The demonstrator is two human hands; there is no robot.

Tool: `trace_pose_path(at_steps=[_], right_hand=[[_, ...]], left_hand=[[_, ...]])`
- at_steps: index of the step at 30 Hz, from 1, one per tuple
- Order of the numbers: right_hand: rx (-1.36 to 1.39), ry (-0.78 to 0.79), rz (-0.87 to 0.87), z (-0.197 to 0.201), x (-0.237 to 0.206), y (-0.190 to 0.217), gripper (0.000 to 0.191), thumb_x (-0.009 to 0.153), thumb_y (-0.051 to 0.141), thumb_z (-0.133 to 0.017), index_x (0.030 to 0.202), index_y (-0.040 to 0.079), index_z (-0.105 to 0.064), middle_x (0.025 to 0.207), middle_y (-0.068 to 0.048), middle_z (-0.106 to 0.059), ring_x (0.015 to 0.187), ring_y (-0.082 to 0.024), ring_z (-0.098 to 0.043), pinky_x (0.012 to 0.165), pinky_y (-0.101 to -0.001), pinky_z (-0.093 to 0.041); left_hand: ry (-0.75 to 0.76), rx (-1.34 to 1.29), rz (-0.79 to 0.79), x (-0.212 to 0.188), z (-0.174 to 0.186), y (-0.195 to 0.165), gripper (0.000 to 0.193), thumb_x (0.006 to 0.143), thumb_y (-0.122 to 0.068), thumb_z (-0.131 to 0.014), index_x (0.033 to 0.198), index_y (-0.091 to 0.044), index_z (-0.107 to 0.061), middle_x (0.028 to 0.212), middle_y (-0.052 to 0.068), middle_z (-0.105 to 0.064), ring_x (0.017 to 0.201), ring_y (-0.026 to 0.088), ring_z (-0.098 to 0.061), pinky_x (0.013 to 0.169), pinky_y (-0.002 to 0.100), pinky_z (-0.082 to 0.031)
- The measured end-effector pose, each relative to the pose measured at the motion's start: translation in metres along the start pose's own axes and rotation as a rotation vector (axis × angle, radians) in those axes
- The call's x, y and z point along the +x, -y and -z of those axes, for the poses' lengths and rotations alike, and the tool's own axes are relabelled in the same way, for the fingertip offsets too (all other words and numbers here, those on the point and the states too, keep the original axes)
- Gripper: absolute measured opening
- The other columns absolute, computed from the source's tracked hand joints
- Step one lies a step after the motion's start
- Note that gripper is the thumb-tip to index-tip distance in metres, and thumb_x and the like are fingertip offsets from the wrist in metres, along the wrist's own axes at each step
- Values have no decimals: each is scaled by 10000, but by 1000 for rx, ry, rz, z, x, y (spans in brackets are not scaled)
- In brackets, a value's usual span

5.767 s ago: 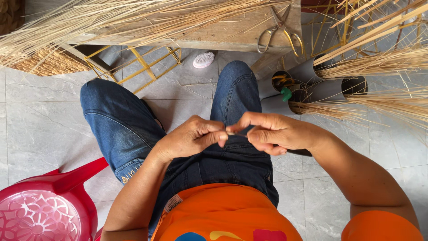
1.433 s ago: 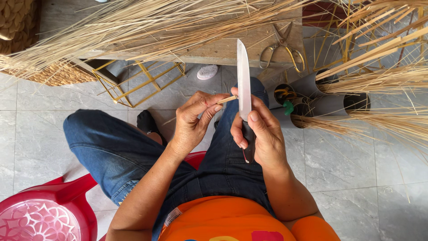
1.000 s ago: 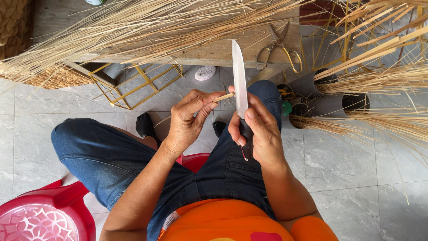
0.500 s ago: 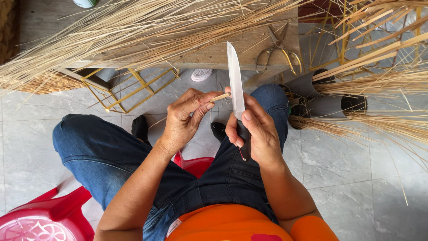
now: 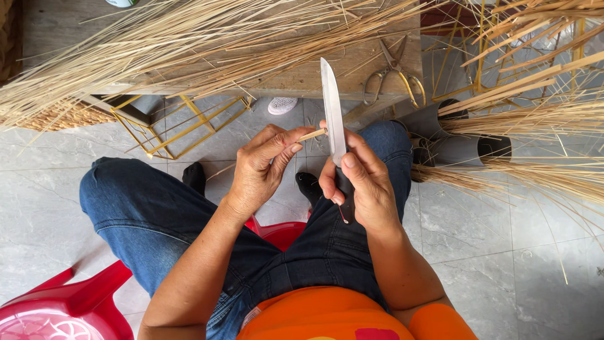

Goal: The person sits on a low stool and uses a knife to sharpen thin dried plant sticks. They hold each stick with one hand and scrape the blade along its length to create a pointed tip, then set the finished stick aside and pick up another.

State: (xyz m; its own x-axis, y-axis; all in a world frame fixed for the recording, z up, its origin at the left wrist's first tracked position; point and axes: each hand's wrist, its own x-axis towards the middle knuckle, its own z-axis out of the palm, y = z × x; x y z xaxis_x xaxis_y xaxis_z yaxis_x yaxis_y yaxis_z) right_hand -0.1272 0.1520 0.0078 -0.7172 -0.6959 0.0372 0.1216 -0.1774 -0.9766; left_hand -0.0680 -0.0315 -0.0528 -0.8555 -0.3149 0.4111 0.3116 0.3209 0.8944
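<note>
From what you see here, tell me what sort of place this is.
Probably a small basket-weaving or cane-craft workspace: heaps of straw-coloured splints cover a wooden bench, scissors lie on it, and the right hand holds a knife.

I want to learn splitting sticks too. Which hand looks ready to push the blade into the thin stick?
Probably the right hand. Its grip is wrapped round the knife, whose edge already meets the tip of the thin stick. The left hand only pinches that stick steady.
</note>
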Motion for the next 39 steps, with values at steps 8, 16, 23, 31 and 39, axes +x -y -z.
trace_pose_path(at_steps=[8,16,23,31,39], right_hand=[[24,8,0,3,-7,-4,558,1124,356,-505,1554,6,-444,710,-100,-570,570,-97,-466,532,-220,-385],[87,-12,-7,9,-2,-13,545,1113,330,-530,1551,15,-454,710,-82,-561,580,-99,-476,552,-223,-396],[107,-14,8,23,4,-18,542,1119,321,-537,1556,12,-447,712,-83,-554,578,-96,-458,556,-230,-389],[144,-46,176,55,15,-13,533,1136,343,-531,1545,10,-450,758,-109,-558,591,-140,-484,563,-270,-418],[205,-266,234,77,43,-56,471,1120,327,-540,1516,77,-486,787,-113,-616,573,-179,-534,495,-311,-461]], left_hand=[[-19,9,-39,-6,-3,0,271,996,-96,-706,1263,-133,-719,971,49,-700,886,168,-695,778,294,-577],[33,8,-75,-7,-2,9,343,1034,-25,-630,1364,-118,-649,1030,69,-676,911,185,-687,823,311,-590],[113,-3,-18,-4,-5,28,300,1058,-64,-616,1344,-136,-669,919,57,-610,802,163,-627,756,304,-579],[189,32,-66,28,-15,13,344,1058,-68,-612,1383,-175,-653,843,57,-586,720,166,-584,679,315,-526],[228,533,-167,63,-11,6,380,964,-69,-666,1322,-196,-699,911,66,-744,729,243,-724,610,371,-576]])
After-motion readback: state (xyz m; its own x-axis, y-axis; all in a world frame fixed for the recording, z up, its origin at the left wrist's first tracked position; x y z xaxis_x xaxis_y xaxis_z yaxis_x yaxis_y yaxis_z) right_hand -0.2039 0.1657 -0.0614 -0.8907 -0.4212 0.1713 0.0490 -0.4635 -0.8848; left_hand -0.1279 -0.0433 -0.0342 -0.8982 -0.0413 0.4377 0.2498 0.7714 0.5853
